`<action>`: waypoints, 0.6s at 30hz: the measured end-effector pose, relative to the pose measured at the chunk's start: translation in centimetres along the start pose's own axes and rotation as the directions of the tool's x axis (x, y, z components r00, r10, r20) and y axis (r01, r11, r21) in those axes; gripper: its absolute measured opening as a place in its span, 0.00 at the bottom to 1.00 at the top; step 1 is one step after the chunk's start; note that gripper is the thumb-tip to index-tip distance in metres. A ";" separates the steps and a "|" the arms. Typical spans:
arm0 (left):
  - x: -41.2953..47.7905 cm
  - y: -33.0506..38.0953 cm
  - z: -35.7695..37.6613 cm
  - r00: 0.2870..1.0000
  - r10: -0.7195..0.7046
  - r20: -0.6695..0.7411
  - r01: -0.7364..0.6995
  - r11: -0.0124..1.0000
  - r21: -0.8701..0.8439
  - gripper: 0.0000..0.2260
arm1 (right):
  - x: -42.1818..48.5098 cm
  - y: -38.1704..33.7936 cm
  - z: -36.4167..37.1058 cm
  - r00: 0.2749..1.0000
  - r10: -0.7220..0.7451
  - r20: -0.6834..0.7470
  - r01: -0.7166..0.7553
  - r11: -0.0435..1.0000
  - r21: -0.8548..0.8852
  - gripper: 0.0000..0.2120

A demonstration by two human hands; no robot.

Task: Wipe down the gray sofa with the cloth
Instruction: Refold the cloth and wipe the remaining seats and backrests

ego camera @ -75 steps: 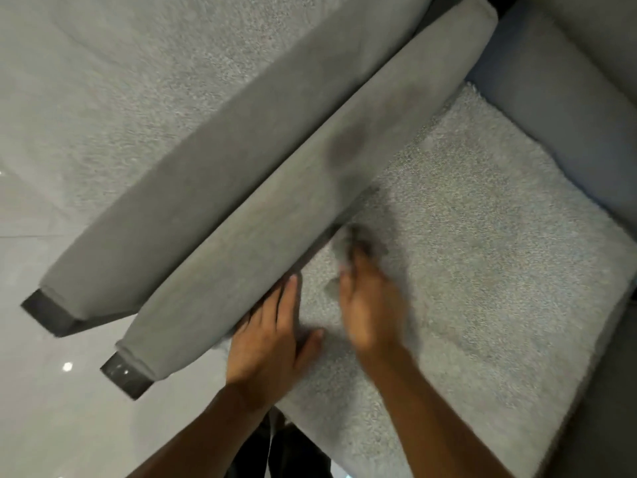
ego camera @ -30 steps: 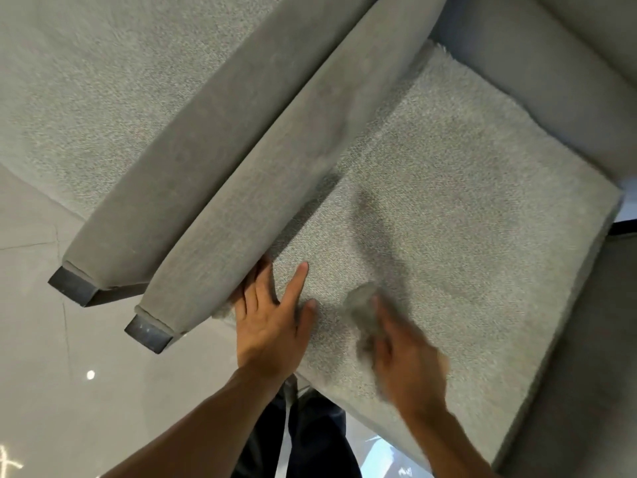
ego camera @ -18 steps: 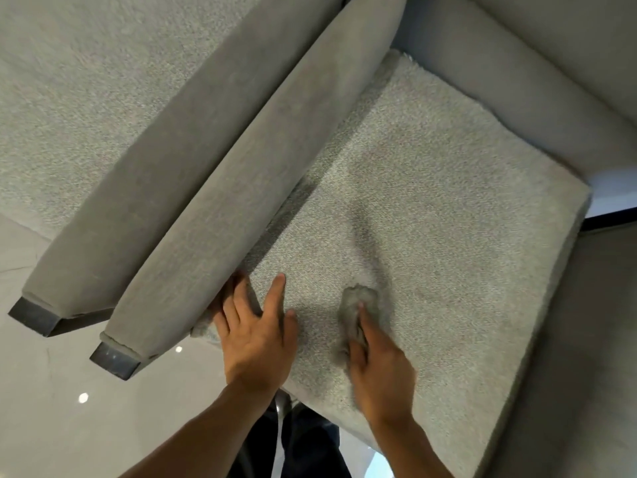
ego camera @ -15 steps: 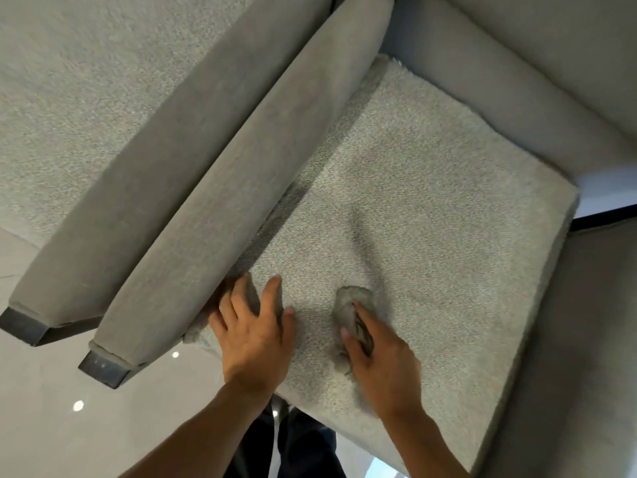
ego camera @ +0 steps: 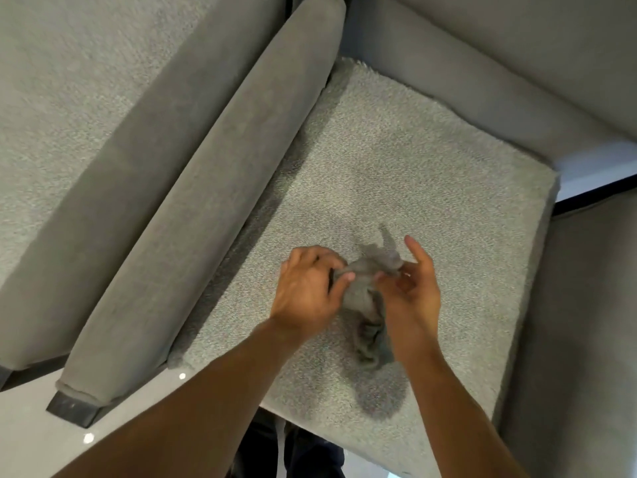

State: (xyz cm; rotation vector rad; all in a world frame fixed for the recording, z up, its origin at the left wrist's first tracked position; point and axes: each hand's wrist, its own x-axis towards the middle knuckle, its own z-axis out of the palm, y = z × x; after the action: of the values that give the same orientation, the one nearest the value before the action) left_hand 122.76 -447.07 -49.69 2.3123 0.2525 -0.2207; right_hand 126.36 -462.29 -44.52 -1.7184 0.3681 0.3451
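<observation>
The gray sofa's seat cushion (ego camera: 413, 160) fills the middle of the view, with its padded left armrest (ego camera: 213, 188) running diagonally beside it. A small crumpled gray cloth (ego camera: 365, 291) hangs above the cushion between both hands. My left hand (ego camera: 306, 291) pinches the cloth's left edge with thumb and fingers. My right hand (ego camera: 412, 288) pinches its right side, the index finger sticking up. The cloth's lower end dangles toward the cushion's front.
A second gray seat (ego camera: 69, 98) with its own armrest (ego camera: 113, 160) stands to the left. The sofa's backrest (ego camera: 499, 63) rises at the top right, and its right side panel (ego camera: 586, 322) closes off the right. Glossy pale floor (ego camera: 31, 436) lies at the lower left.
My left hand left the cushion edge by the armrest and took hold of the cloth. My right hand lifted the cloth off the cushion; both hands now hold it above the seat.
</observation>
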 end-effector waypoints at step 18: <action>5.3 6.0 -3.9 0.964 -0.231 0.135 0.256 0.644 -0.721 0.03 | 2.5 -2.6 -3.2 0.824 0.290 0.486 -0.450 0.857 0.252 0.17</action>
State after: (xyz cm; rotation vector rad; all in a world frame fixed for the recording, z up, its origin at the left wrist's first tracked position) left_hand 129.63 -447.67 -44.14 1.4523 0.5347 -0.2347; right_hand 129.80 -465.10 -42.73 -1.1557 0.4119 0.8837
